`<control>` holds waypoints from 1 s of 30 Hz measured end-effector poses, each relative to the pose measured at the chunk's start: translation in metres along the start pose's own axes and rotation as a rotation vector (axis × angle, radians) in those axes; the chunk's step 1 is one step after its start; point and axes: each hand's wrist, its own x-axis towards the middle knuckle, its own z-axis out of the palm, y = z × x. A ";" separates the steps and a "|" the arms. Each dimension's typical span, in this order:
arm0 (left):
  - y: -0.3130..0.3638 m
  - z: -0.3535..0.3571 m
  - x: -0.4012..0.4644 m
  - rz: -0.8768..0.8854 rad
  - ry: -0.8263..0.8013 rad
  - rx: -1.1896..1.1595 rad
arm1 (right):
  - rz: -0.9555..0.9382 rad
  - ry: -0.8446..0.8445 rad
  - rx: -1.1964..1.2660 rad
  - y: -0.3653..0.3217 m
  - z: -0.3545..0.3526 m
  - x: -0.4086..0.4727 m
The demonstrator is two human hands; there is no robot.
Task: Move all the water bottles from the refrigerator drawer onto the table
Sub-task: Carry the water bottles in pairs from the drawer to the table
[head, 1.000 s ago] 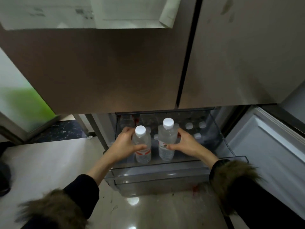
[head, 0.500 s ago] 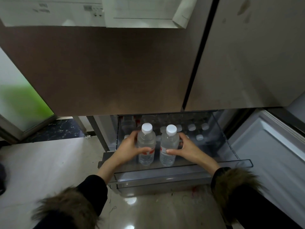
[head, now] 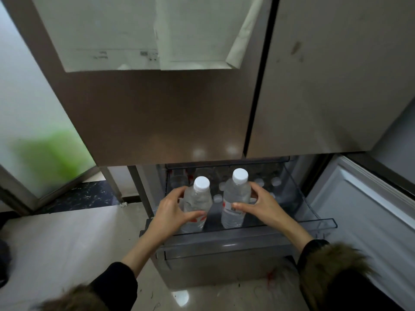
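The clear refrigerator drawer [head: 318, 223] stands pulled out below the closed upper doors. My left hand [head: 170, 214] is wrapped around a clear water bottle [head: 197, 198] with a white cap and a red label. My right hand [head: 260, 204] grips a second water bottle [head: 235, 196] of the same kind, held a little higher. Both bottles are upright over the front of the drawer. Behind them, white caps of several more bottles [head: 275, 181] show deep in the drawer.
The brown upper fridge doors [head: 157, 113] hang close above the drawer. An open lower door [head: 370, 209] stands at the right. A frosted glass panel [head: 33, 131] is at the left. Glossy tiled floor [head: 67, 243] lies below. No table is in view.
The two bottles have spread slightly apart and the right one has risen. My view has tilted upward, so more of the upper doors shows.
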 end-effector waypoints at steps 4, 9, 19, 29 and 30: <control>0.042 -0.028 -0.028 0.025 0.139 -0.143 | -0.136 0.049 0.101 -0.038 -0.010 -0.021; 0.093 -0.064 -0.068 0.063 0.404 -0.374 | -0.300 0.085 0.313 -0.101 -0.010 -0.063; 0.101 -0.150 -0.187 -0.079 0.686 -0.524 | -0.372 -0.265 0.294 -0.184 0.066 -0.127; 0.003 -0.262 -0.393 -0.257 0.986 -0.424 | -0.486 -0.571 0.239 -0.262 0.267 -0.223; -0.008 -0.274 -0.417 -0.282 1.017 -0.410 | -0.495 -0.603 0.245 -0.270 0.292 -0.236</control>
